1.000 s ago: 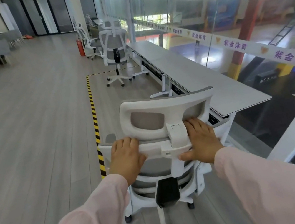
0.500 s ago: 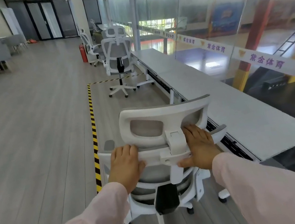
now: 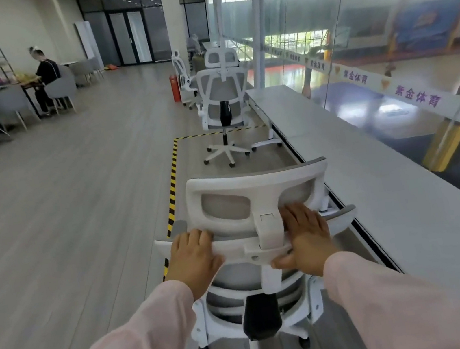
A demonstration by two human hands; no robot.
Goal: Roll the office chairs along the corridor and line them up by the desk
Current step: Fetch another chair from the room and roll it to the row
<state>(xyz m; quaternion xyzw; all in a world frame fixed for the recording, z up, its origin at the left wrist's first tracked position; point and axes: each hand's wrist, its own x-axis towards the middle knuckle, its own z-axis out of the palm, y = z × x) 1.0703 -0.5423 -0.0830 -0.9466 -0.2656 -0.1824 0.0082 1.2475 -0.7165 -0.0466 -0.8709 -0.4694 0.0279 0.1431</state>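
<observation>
A white office chair (image 3: 251, 189) with grey mesh stands right in front of me, seen from behind, beside the long grey desk (image 3: 376, 180) on my right. My left hand (image 3: 193, 256) grips the top rail of its backrest left of the headrest post. My right hand (image 3: 306, 237) grips the same rail on the right, thumb hooked under it. A second white chair (image 3: 223, 99) stands farther along the desk, and more white chairs (image 3: 184, 75) wait behind it.
Yellow-black floor tape (image 3: 172, 181) runs along the left of the chair lane. A glass wall (image 3: 351, 32) borders the desk on the right. A red fire extinguisher (image 3: 175, 87) stands by a pillar. A seated person (image 3: 46, 74) and grey chairs are at far left.
The chair and I have rolled forward along the desk; the second chair is nearer. Both hands keep the same grip on the backrest rail.
</observation>
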